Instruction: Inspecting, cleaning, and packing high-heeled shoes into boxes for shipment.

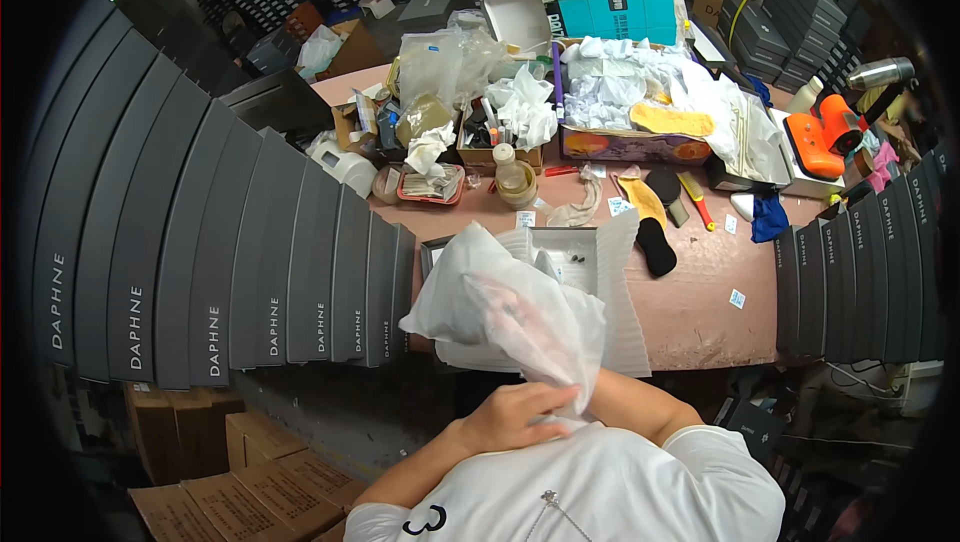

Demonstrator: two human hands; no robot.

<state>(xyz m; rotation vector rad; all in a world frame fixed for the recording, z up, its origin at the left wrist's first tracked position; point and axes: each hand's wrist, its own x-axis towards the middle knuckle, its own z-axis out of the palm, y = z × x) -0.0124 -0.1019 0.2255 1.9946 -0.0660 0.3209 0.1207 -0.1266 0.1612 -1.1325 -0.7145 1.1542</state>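
A translucent white bag [470, 272] hangs over an open grey shoe box [585, 242]. My left hand [522, 417] is closed on the bag's mouth, low in front of my chest. From the right, my forearm runs into that mouth. Through the thin material my right hand [515, 312] shows faintly, with its fingers curled. A dark shape lies beside it in the bag; its kind is veiled. White ribbed wrapping paper [625, 292] spreads over the box's right side. Two small dark bits lie in the box.
Stacked grey shoe boxes wall the left [180, 232] and right [860, 272]. Behind are a box of crumpled paper [630, 142], a bottle [510, 172], insoles [655, 247], a brush [697, 202] and an orange tool [815, 142]. Brown cartons [250, 497] stand on the floor.
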